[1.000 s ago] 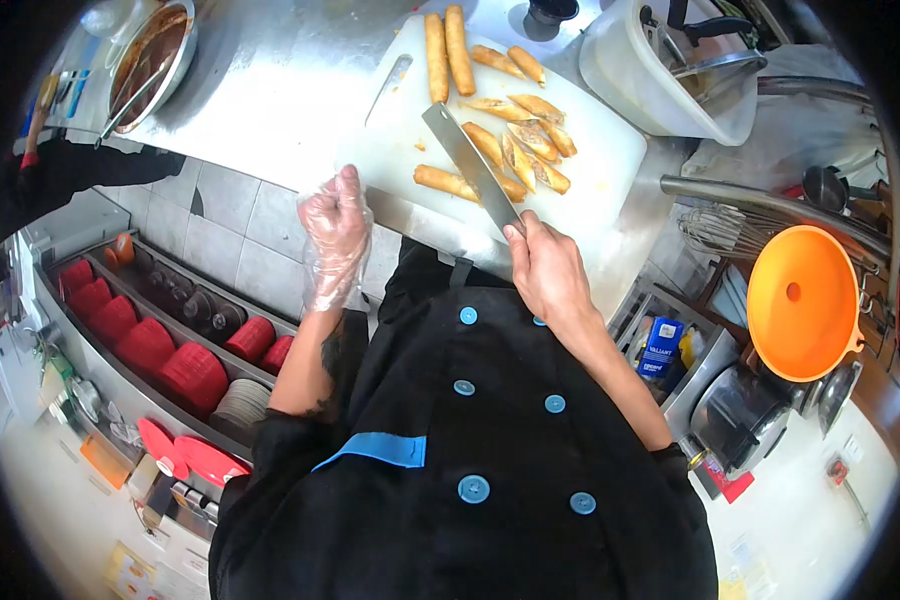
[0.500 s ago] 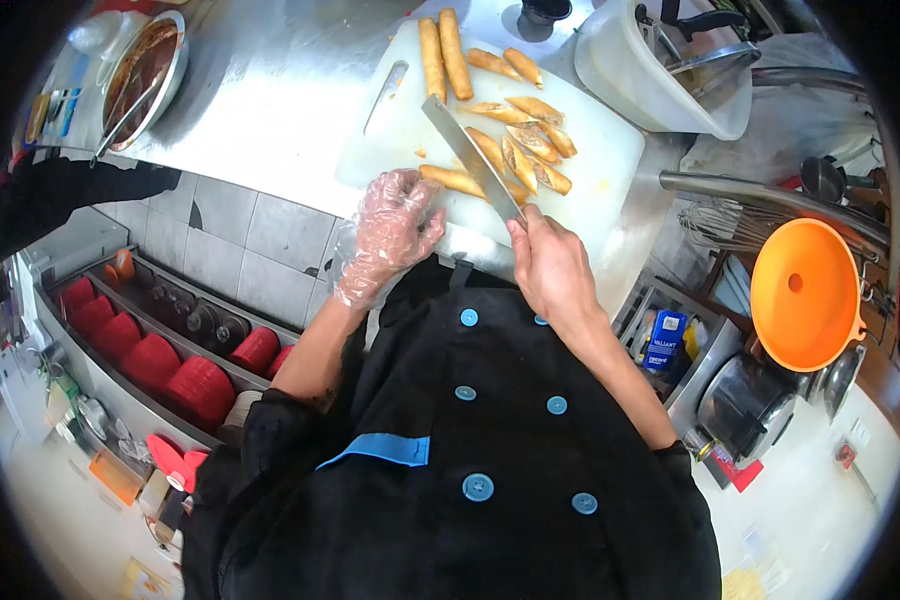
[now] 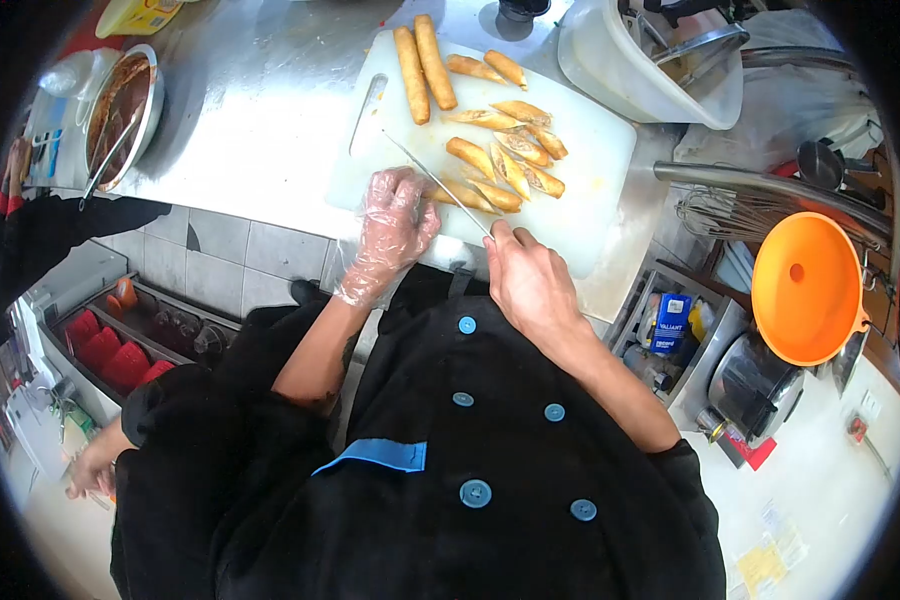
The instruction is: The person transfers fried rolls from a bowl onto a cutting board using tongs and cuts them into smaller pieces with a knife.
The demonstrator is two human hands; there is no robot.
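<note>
Lying beneath knife [image 3: 425,169], roll [image 3: 468,196], apparently against left hand [image 3: 390,230]

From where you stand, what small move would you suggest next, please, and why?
I would probably curl the left hand back slightly before pressing the knife down, since its blade crosses the nearest roll close beside the gloved fingers.

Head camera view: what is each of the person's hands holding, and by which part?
The right hand holds the knife by its handle end. The left hand is at one end of a roll; whether it grips can't be told.
</note>
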